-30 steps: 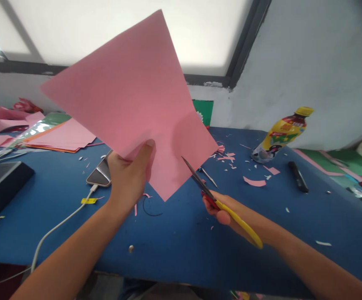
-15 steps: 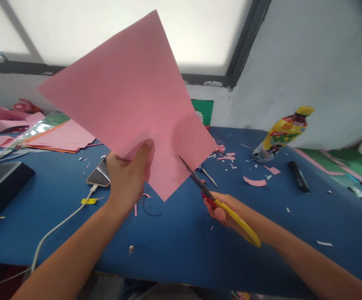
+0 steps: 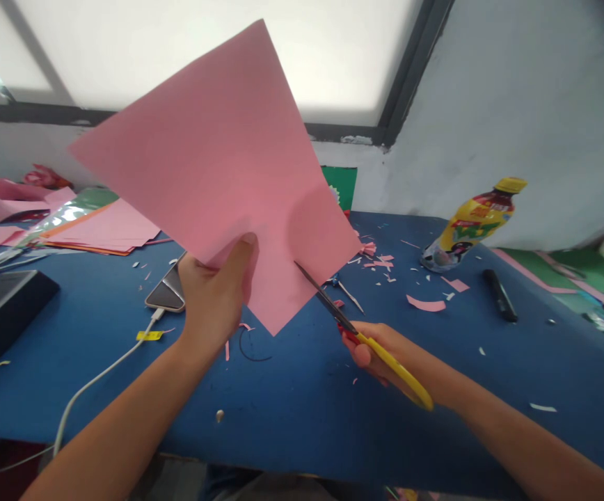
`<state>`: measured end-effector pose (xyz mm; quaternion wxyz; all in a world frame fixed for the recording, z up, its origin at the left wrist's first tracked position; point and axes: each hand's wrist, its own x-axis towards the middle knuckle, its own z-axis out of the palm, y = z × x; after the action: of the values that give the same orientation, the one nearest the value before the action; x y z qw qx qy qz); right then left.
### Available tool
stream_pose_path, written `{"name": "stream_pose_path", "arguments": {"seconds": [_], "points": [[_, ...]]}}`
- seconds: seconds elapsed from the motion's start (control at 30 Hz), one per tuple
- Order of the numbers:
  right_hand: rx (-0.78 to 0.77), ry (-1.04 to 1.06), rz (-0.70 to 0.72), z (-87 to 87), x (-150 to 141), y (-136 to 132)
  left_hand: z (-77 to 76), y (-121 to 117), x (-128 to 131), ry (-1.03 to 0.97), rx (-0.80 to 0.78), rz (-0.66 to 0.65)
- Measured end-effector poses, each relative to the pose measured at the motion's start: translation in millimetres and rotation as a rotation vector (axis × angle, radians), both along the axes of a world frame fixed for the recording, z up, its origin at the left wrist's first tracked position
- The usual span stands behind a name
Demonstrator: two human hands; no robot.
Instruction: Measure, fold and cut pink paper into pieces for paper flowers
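The blue counter [image 3: 302, 424] lies below a large pink sheet [image 3: 229, 160], which the left hand [image 3: 216, 299] pinches above the middle, one corner pointing toward the near edge. The right hand [image 3: 392, 339] grips yellow-and-red scissors [image 3: 364, 340], their tips overlapping the sheet. A bottle [image 3: 472, 226] stands by the far edge, right; a curved pink scrap [image 3: 426, 304] lies nearer.

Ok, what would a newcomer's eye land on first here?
Probably the big pink sheet, held up by the left hand before the bright window. Next, the yellow-handled scissors in the right hand, their tip overlapping the sheet's lower part in view. Further right, the colourful bottle on the blue table.
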<state>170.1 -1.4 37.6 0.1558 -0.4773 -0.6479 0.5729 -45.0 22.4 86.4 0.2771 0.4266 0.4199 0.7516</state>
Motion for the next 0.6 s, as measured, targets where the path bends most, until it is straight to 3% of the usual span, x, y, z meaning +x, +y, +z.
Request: {"name": "stream_pose_path", "arguments": {"seconds": [0.6], "points": [[-0.128, 0.017, -0.125, 6.6, -8.9, -2.7, 0.1, -0.5, -0.8, -0.067, -0.019, -0.072]]}}
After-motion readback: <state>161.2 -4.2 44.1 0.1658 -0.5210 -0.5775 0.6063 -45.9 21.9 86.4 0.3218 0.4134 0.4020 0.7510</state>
